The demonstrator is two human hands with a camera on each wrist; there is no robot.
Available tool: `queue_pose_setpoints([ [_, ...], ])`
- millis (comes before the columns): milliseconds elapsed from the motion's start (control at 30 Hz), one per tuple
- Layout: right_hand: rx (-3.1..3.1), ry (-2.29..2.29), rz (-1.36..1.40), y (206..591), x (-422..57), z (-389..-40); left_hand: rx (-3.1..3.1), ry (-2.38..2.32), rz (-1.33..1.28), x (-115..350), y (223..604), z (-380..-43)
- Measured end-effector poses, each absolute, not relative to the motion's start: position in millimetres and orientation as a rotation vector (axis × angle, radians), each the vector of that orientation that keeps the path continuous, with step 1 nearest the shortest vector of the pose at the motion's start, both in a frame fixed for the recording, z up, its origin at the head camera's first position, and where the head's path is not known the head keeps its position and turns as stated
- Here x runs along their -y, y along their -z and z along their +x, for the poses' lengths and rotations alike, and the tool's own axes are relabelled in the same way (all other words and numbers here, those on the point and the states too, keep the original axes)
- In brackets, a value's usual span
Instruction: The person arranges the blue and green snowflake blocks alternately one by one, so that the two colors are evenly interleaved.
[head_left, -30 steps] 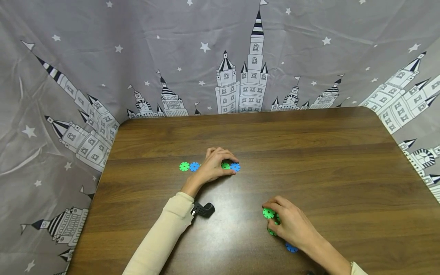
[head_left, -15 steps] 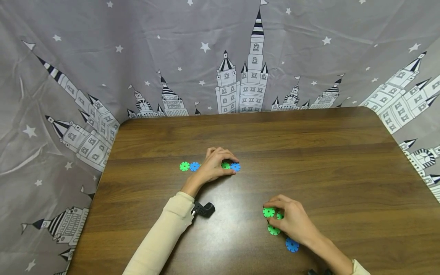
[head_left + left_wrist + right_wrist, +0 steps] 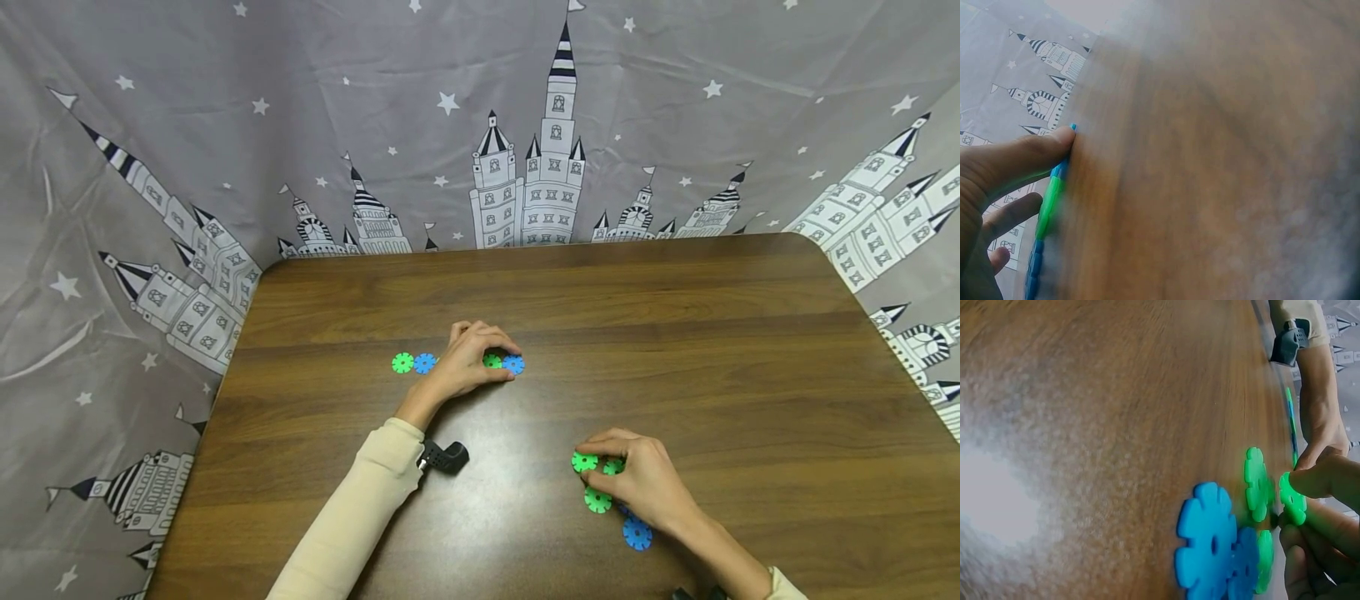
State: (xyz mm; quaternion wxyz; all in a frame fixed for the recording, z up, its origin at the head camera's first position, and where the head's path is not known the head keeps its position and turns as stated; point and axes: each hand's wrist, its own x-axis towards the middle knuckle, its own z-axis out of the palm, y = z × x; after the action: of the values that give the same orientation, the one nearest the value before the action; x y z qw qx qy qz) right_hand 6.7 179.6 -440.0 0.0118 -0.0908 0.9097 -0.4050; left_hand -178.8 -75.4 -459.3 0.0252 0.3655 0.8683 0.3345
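In the head view, a row of notched plastic discs lies mid-table, with a green disc [image 3: 402, 362] at its left end. My left hand [image 3: 468, 365] covers the row's middle. Its thumb and index finger pinch the blue disc [image 3: 513, 364] at the right end. Nearer the front, my right hand [image 3: 641, 479] pinches a green disc [image 3: 585, 462] by its edges; the right wrist view shows this disc [image 3: 1293, 499] between thumb and fingers. Under and beside that hand lie loose discs: a green one [image 3: 597, 500], another green one [image 3: 613, 467] partly hidden, and a blue one [image 3: 637, 534] overlapping a second blue one [image 3: 1245, 565].
The wooden table [image 3: 720, 333] carries the row and the loose discs. Behind it hangs a grey curtain [image 3: 300, 100] printed with castles and stars. A black wrist mount [image 3: 446, 457] juts out from the left sleeve [image 3: 360, 508].
My right hand has shifted slightly up with its green disc, uncovering more of the green and blue discs beneath. The left hand stays in place.
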Motion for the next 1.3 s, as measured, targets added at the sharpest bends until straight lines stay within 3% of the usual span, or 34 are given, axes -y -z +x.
queue_pose_setpoints([
  [1300, -2.726, 1.431, -0.179, 440, -174, -31, -2.676, -1.054, 1.127, 76, 458, -179],
])
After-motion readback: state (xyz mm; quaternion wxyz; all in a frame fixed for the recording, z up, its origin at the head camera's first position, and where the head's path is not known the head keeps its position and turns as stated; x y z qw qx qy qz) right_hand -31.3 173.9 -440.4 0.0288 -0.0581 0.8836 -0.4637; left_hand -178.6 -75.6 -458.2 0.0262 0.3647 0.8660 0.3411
